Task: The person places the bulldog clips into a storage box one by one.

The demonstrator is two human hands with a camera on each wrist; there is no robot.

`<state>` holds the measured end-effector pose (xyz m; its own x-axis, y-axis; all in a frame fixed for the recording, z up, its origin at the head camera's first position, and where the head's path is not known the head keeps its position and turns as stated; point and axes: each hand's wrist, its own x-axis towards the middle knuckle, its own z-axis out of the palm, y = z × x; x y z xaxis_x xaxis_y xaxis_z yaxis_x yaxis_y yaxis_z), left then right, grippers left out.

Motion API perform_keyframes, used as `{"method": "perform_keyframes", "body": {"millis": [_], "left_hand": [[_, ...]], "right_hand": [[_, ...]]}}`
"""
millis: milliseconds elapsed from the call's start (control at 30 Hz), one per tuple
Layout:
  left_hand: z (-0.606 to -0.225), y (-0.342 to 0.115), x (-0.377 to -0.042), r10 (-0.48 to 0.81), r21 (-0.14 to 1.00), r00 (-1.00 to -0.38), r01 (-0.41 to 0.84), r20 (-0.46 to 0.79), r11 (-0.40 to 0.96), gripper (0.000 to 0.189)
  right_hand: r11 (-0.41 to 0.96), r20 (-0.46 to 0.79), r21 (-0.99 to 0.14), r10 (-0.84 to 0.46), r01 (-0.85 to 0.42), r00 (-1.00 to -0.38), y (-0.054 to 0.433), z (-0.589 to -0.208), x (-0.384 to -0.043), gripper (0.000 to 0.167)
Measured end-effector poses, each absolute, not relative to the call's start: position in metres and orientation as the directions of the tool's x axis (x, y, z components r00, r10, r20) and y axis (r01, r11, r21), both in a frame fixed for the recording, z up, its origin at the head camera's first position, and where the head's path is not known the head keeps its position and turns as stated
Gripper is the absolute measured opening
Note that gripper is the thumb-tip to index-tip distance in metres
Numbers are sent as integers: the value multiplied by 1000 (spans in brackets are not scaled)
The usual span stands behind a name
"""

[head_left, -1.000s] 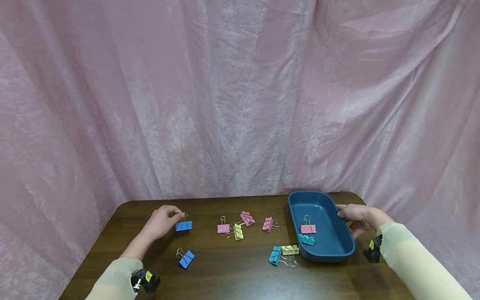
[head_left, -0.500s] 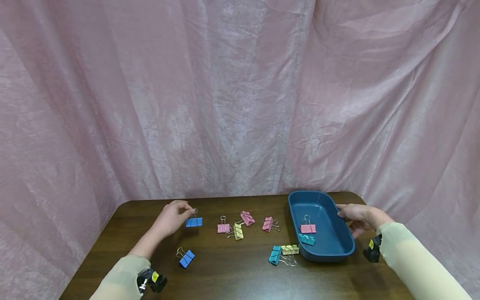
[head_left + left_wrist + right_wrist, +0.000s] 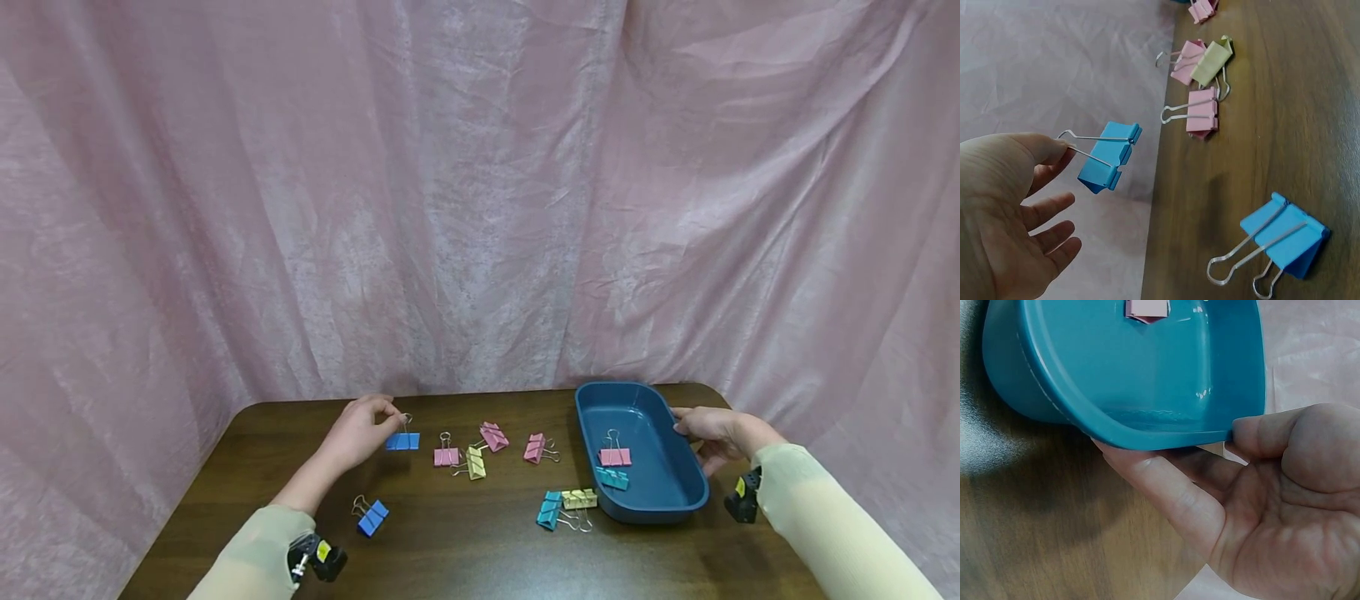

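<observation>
My left hand [image 3: 360, 433] pinches a blue binder clip [image 3: 403, 442] by its wire handle, between thumb and forefinger. In the left wrist view that binder clip [image 3: 1110, 156] hangs clear of the wood while the other fingers stay loose. A second blue binder clip [image 3: 372, 518] lies on the table, nearer the front. On the right, my right hand [image 3: 716, 435] grips the long side of a dark blue tray [image 3: 678, 446]. Its thumb [image 3: 1260, 434] lies over the rim, with fingers against the outside below. Inside are a pink binder clip [image 3: 615, 457] and a teal one [image 3: 612, 478].
Mid-table lie pink binder clips [image 3: 446, 457] and a yellow one [image 3: 476, 463], close together; another pink clip [image 3: 534, 448] sits nearer the tray. A teal clip [image 3: 549, 510] and a yellow clip [image 3: 579, 499] lie by the tray's front left. A pink curtain [image 3: 480, 208] hangs behind the table [image 3: 465, 550].
My left hand has carried the pinched blue binder clip to the right and slightly toward the back. The right hand and the tray have stayed in place.
</observation>
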<state>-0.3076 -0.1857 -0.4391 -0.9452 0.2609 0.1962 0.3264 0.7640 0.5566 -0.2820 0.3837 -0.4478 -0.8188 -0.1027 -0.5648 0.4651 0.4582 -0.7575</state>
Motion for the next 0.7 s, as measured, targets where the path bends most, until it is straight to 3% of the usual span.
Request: {"method": "perform_keyframes", "body": {"millis": [700], "left_hand": [[-427, -144, -296, 295, 612, -920, 393, 259, 687, 9]], "right_hand": [[460, -562, -755, -85, 468, -823, 384, -450, -284, 58]]}}
